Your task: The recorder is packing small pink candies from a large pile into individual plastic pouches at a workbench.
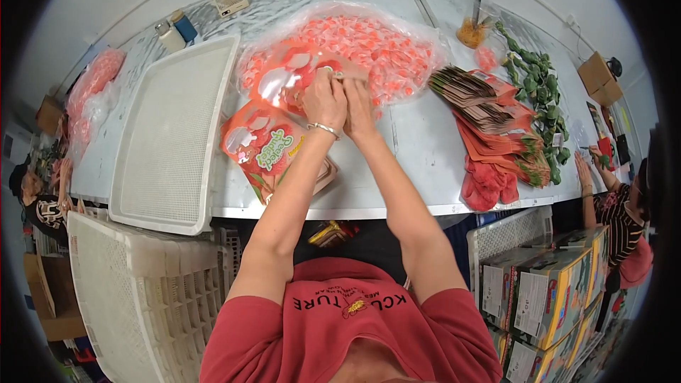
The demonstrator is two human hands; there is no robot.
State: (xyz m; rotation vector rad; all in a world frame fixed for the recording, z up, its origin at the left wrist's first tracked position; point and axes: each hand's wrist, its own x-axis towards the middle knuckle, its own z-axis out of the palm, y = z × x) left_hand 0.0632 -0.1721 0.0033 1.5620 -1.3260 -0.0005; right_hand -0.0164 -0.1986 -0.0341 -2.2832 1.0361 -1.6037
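Both hands meet over the table in front of me. My left hand (325,101) is closed on the edge of a red and pink printed pouch (286,76), which lies tilted over a heap of small pink wrapped pieces (394,46) in a clear plastic bag. Pressed up beside it, my right hand (360,105) pinches the same pouch's end; its fingertips are partly hidden. Just below and left, more printed pouches (257,143) lie in a stack, partly under my left forearm.
A white mesh tray (170,138) stands left of the pouches. To the right are fanned stacks of flat pouches (489,110), a red cloth (489,184) and a row of green bundles (535,85). Stacked crates (152,291) and cartons (543,298) flank me. People work at both sides.
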